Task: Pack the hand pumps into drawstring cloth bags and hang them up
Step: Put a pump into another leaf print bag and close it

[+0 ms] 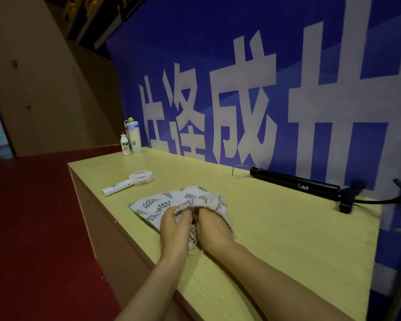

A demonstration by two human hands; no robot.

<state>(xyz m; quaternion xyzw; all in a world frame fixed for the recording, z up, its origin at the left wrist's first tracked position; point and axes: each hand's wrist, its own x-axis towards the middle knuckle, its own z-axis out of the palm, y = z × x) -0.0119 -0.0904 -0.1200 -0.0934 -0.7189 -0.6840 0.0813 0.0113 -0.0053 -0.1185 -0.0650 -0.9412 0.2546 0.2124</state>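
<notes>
While both hands pinch its gathered mouth, the leaf-print drawstring bag (162, 205) lies flat on the pale yellow-green wooden table (287, 239).
The left hand (175, 230) and right hand (214, 228) meet at the bag's near end, fingers curled into the puckered rim, with frayed cord ends trailing between the wrists. Beyond the bag and to its right, well apart, the black hand pump (296, 181) lies along the foot of a blue banner (218, 54) bearing large white Chinese characters, their lower parts cut off by the table edge. Left of the bag, near it, rests a white handheld fan (130, 183). Farther beyond the bag on the left stand a small white drink bottle (125, 144), its label reading "AD" in red, and a cream flask (135, 139) touching it. Dark red floor (33, 228) lies left of the bag, brown wall panels (44, 77) behind.
</notes>
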